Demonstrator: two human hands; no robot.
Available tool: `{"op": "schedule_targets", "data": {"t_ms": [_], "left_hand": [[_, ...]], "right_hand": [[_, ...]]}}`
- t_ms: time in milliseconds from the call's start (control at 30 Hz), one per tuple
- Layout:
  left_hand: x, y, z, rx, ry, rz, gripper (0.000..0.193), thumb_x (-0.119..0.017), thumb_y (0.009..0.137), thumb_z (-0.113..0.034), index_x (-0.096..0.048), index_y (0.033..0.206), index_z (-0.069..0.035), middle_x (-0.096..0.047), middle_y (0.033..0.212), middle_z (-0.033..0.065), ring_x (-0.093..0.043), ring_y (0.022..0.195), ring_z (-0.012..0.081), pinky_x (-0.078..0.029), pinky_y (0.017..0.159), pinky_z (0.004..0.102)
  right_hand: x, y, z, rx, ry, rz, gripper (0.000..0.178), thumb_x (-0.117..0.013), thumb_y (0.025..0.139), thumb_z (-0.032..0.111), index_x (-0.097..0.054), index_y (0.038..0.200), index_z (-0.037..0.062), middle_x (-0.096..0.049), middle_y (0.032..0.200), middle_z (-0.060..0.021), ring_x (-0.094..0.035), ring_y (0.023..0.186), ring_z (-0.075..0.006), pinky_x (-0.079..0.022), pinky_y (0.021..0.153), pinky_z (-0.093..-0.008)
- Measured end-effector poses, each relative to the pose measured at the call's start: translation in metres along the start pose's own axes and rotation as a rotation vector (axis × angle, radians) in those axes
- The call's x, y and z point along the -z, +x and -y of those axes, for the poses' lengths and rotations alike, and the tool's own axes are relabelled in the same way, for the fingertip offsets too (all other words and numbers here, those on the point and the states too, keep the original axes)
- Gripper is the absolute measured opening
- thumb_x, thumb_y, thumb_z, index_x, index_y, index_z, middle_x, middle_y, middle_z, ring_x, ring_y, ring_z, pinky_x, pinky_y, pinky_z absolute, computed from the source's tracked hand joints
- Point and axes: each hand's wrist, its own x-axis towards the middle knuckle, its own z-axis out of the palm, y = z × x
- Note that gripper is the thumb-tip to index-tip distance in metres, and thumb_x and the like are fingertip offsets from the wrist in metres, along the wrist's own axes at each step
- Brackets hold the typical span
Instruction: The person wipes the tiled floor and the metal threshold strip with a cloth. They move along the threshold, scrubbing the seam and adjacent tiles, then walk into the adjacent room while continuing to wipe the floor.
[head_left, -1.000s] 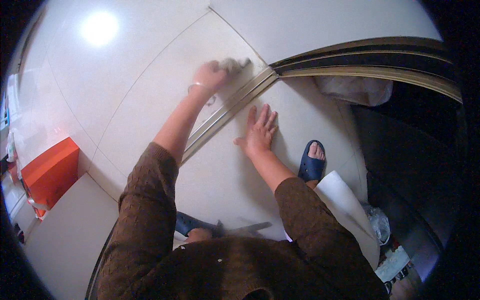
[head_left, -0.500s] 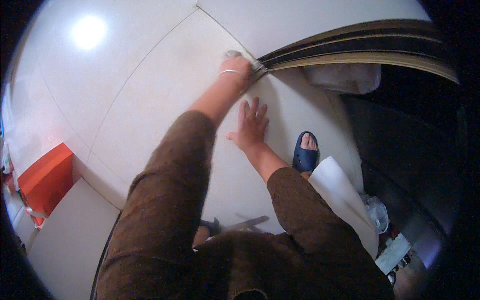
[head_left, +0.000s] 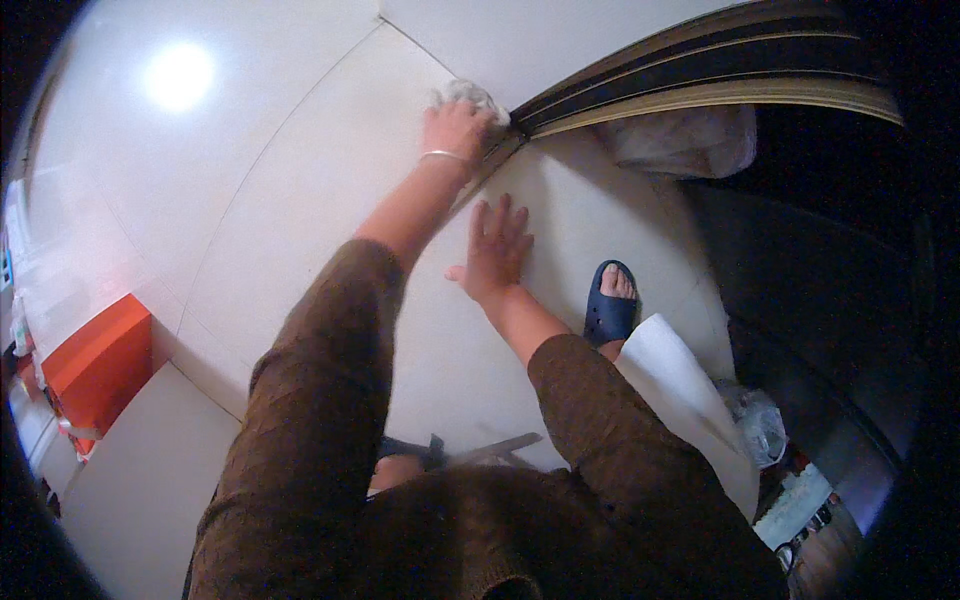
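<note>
Pressed to the pale floor tile, a crumpled white cloth (head_left: 480, 97) lies under the fingers of my left hand (head_left: 455, 130), which is closed over it. A thin light band circles that wrist. The cloth is beside the corner where dark, layered upright edges (head_left: 520, 125) meet the floor. Closer to me, my right hand (head_left: 495, 250) rests on the tile with its fingers spread and nothing in it. Part of the cloth is hidden by my left hand.
My foot in a dark blue slipper (head_left: 610, 300) is right of my right hand. A translucent plastic bag or bin (head_left: 690, 140) sits beneath the dark edges. An orange box (head_left: 105, 355) stands at the left, by a pale panel (head_left: 150, 470). Clear plastic wrapping (head_left: 757, 428) lies at lower right.
My left hand has shifted a little left and away from me, and more of the cloth now shows beside its fingers. My right hand stays flat and spread in nearly the same place.
</note>
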Motion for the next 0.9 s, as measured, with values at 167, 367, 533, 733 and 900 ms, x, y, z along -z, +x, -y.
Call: {"op": "schedule_targets", "data": {"t_ms": [167, 367, 533, 733, 900], "left_hand": [[-0.017, 0.012, -0.012, -0.095, 0.074, 0.122, 0.021, -0.053, 0.085, -0.023, -0.061, 0.104, -0.023, -0.060, 0.100, 0.0077, -0.057, 0.100, 0.0270, -0.042, 0.084, 0.0428], [0.002, 0.003, 0.001, -0.158, 0.235, 0.276, 0.018, -0.053, 0.085, -0.019, -0.061, 0.101, -0.019, -0.060, 0.100, 0.0079, -0.056, 0.101, 0.0261, -0.041, 0.084, 0.0418], [0.019, -0.072, 0.041, -0.135, 0.209, 0.227, 0.021, -0.053, 0.084, -0.015, -0.061, 0.103, -0.019, -0.058, 0.102, 0.0069, -0.055, 0.102, 0.0254, -0.039, 0.086, 0.0419], [0.045, -0.201, 0.102, -0.077, 0.199, 0.327, 0.026, -0.055, 0.081, -0.014, -0.061, 0.105, -0.020, -0.056, 0.099, 0.0062, -0.053, 0.102, 0.0253, -0.037, 0.089, 0.0440], [0.069, -0.316, 0.193, 0.396, 0.205, -0.072, 0.020, -0.068, 0.068, -0.013, -0.067, 0.088, -0.018, -0.062, 0.099, 0.0058, -0.055, 0.099, 0.0273, -0.040, 0.086, 0.0428]], "right_hand": [[0.001, -0.001, -0.007, 0.052, 0.054, -0.067, 0.113, -0.081, 0.061, 0.047, -0.016, 0.145, 0.0083, -0.007, 0.150, -0.0263, -0.009, 0.135, -0.0523, -0.024, 0.102, -0.0646], [0.005, -0.002, -0.001, 0.006, -0.014, -0.007, 0.113, -0.081, 0.061, 0.047, -0.017, 0.145, 0.0079, -0.007, 0.150, -0.0268, -0.010, 0.136, -0.0512, -0.024, 0.102, -0.0644], [0.017, -0.001, 0.003, -0.048, -0.035, 0.066, 0.113, -0.081, 0.061, 0.046, -0.016, 0.146, 0.0084, -0.006, 0.151, -0.0249, -0.008, 0.137, -0.0496, -0.024, 0.104, -0.0627], [0.010, 0.003, -0.001, -0.058, -0.042, 0.044, 0.115, -0.082, 0.061, 0.045, -0.015, 0.147, 0.0105, -0.007, 0.151, -0.0227, -0.009, 0.138, -0.0484, -0.026, 0.104, -0.0620], [0.016, 0.004, 0.002, -0.071, -0.117, 0.041, 0.115, -0.081, 0.062, 0.048, -0.013, 0.147, 0.0115, -0.006, 0.151, -0.0219, -0.010, 0.138, -0.0469, -0.028, 0.105, -0.0590]]}}
